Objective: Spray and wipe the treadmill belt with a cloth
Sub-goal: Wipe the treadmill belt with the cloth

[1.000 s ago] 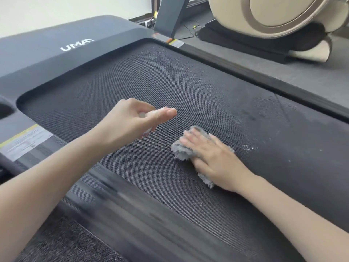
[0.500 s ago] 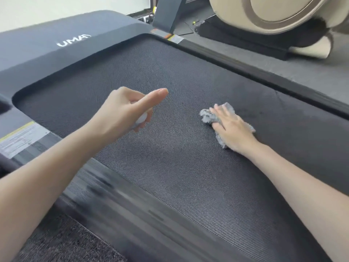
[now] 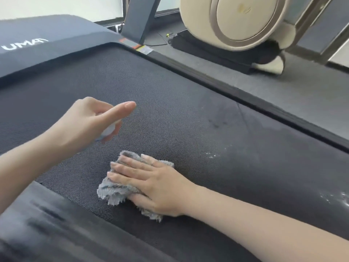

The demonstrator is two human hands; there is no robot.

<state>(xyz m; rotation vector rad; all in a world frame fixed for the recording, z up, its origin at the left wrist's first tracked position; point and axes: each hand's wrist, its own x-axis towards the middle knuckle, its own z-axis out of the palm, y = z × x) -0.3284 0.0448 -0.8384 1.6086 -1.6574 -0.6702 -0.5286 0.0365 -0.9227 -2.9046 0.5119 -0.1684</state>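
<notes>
**Cloth pressed flat on the belt, sprayer held ready**

While the wiping goes on near the front edge, the scene reads from the left like this. At far left the dark motor cover (image 3: 56,35) carries white lettering that reads roughly "UMA", the last character unclear. Just right of it, the left hand (image 3: 88,123) hovers above the treadmill belt (image 3: 170,95), curled around a small pale spray bottle (image 3: 109,130) with the index finger stretched out straight; most of the bottle is hidden in the fist, so any label on it cannot be read.

Nearer and to the right, the right hand (image 3: 151,182) lies open and flat, fingers spread, pressing a grey cloth (image 3: 113,193) onto the belt close to the near side rail (image 3: 47,220). The cloth is fluffy and bunched, soft and light by the look of it, so it will likely fold and slide under the palm; holding it down with the whole flat hand, as here, seems the sensible grip, since pinching a corner would let it trail. The belt has a fine textured weave, which probably drags on the fibres somewhat.

Further right, white droplets or foam flecks (image 3: 211,155) sit on the belt, with more at the right edge, and a darker damp patch spreads beyond them. These look unwiped. At the far rail a small warning sticker (image 3: 143,49) shows, too small to read. A beige machine (image 3: 245,25) stands on the floor beyond.
</notes>
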